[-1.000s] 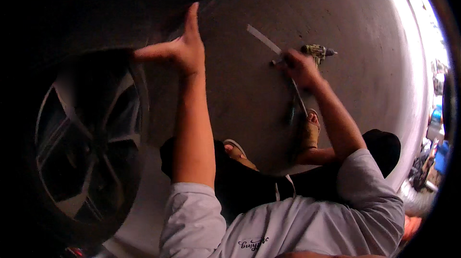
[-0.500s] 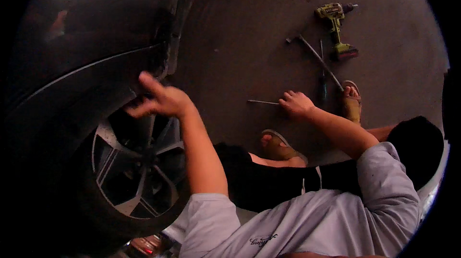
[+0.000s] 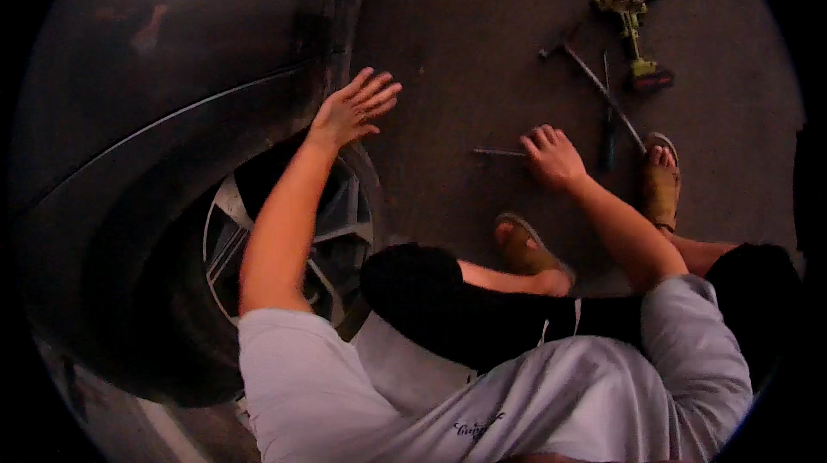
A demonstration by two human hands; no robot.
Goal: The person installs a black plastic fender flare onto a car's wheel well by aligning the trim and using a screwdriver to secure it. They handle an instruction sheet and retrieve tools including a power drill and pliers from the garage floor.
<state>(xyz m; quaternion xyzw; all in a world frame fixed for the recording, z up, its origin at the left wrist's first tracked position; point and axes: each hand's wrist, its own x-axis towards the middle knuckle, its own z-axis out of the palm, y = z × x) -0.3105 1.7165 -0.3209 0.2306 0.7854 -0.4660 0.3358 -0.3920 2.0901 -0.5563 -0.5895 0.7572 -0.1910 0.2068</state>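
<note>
My left hand (image 3: 355, 108) hangs with fingers spread and nothing in it, beside the dark car's lower body edge (image 3: 338, 32) and above the wheel (image 3: 349, 230). My left forearm crosses in front of the wheel and hides part of its spokes. Over the floor, my right hand (image 3: 556, 157) is closed on a slim tool that looks like a screwdriver. Its thin metal shaft (image 3: 498, 151) sticks out to the left, while the handle is hidden in my fingers.
On the dark floor at the far right lies a yellow-green cordless drill (image 3: 633, 28). Near it rest a long metal bar with a bent head (image 3: 594, 84) and a dark-handled screwdriver (image 3: 608, 131). My sandalled feet (image 3: 662, 179) stand close to these tools.
My left hand has moved up and to the right, away from the wheel arch, its fingers now spread. The view has shifted. My right hand still holds the tool.
</note>
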